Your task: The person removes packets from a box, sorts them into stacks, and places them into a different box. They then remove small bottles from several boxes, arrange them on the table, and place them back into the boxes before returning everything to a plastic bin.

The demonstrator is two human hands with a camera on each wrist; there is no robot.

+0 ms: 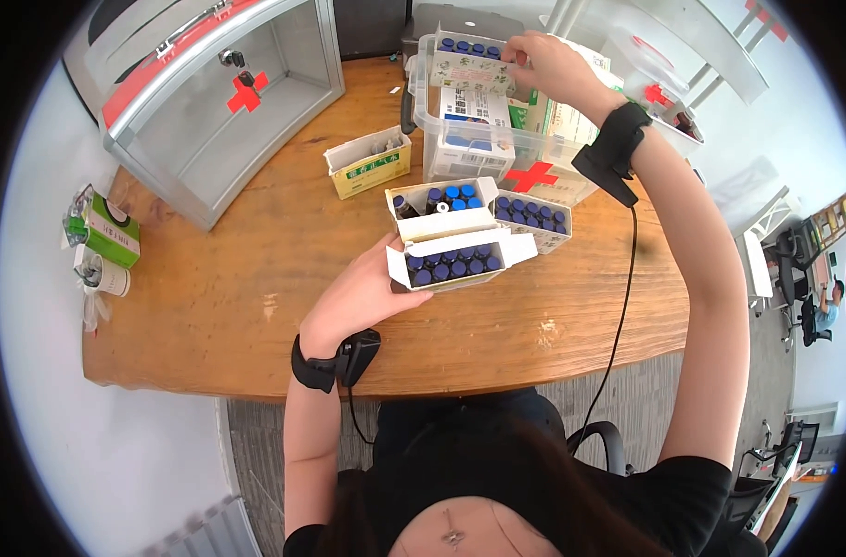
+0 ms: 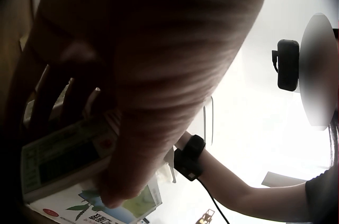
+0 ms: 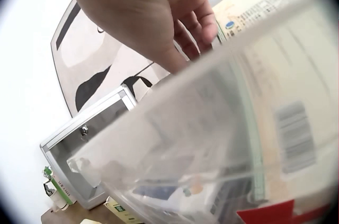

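Observation:
My left hand (image 1: 360, 290) grips the left end of an open carton of blue-capped vials (image 1: 452, 265), thumb along its front face. In the left wrist view this carton (image 2: 90, 203) shows a leaf picture under the thumb. Directly behind it stands another open carton (image 1: 460, 197) with dark and brighter blue caps and one white-ringed top. A third vial carton (image 1: 534, 218) sits at its right. My right hand (image 1: 557, 72) is over the clear plastic bin (image 1: 427, 116), its curled fingers holding the right end of a flower-patterned vial carton (image 1: 474, 72). In the right wrist view the bin wall partly hides the fingers.
A yellow-green carton (image 1: 372, 165) stands left of the bin. A clear-fronted case with a red cross (image 1: 246, 93) fills the back left. At the table's left edge are a green box (image 1: 112, 227) and a white container (image 1: 115, 277). A cable (image 1: 618, 325) hangs from my right wrist.

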